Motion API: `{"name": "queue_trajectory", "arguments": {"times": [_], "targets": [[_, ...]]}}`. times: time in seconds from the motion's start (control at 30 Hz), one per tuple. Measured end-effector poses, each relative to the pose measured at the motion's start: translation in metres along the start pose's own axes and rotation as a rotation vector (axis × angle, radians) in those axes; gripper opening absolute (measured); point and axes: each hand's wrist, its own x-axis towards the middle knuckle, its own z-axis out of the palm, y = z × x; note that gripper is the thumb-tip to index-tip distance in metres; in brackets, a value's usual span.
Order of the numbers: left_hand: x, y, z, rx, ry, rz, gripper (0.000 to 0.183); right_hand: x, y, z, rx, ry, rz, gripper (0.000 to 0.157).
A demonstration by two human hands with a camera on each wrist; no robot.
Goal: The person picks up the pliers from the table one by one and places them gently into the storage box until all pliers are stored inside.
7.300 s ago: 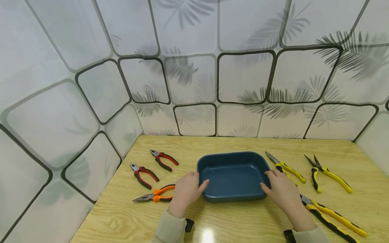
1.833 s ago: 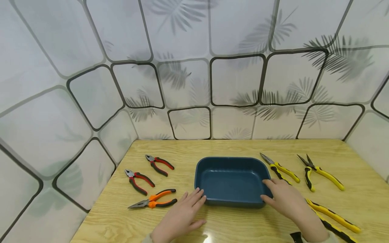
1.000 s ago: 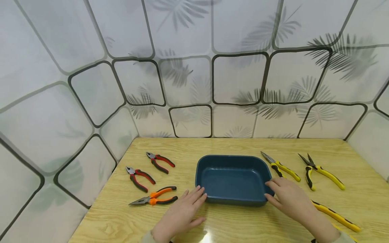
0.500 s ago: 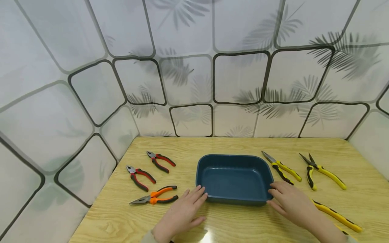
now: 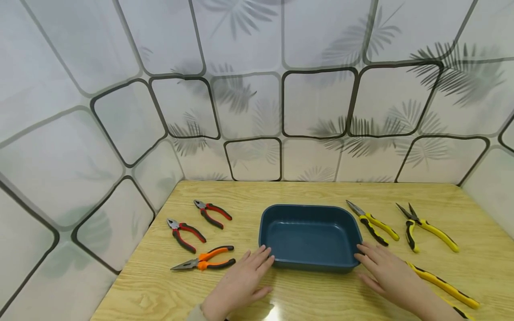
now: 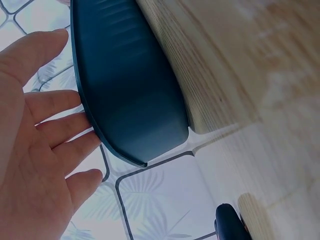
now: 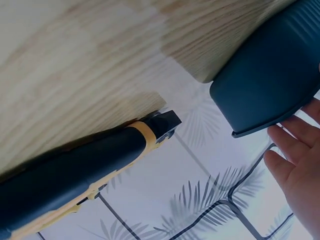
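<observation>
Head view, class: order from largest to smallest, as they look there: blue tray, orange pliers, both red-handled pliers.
1. Blue tray
2. Orange pliers
3. Nearer red-handled pliers, farther red-handled pliers: too alike to rank.

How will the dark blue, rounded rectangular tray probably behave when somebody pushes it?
The dark blue, rounded rectangular tray will likely slide rather than tip, because it is wide and low. It is probably stiff, since its walls stand evenly upright. Its smooth, slightly shiny surface may feel slippery.
</observation>
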Motion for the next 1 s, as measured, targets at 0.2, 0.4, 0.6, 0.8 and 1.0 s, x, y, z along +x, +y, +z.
{"name": "queue_trajectory", "arguments": {"times": [0.2, 0.4, 0.6, 0.8, 1.0], "targets": [[-0.0005, 0.0000, -0.0001, 0.000, 0.001, 0.002, 0.060, -0.0021, -0.0006, -0.0004, -0.003, 0.004, 0.007, 0.040], [-0.0011, -0.0002, 0.0003, 0.009, 0.016, 0.008, 0.060, -0.0019, -0.0011, -0.0021, -0.009, 0.009, 0.005, 0.040], [-0.0014, 0.0005, 0.0005, 0.009, 0.026, 0.004, 0.059, -0.0012, -0.0004, -0.0026, 0.003, 0.016, -0.007, 0.040], [-0.0015, 0.0007, 0.0000, 0.004, 0.023, 0.005, 0.058, -0.0003, 0.0009, -0.0020, 0.015, 0.014, -0.023, 0.040], [-0.0010, 0.0008, 0.0010, 0.014, 0.023, 0.010, 0.059, -0.0007, 0.0012, -0.0010, 0.023, 0.025, -0.029, 0.040]]}}
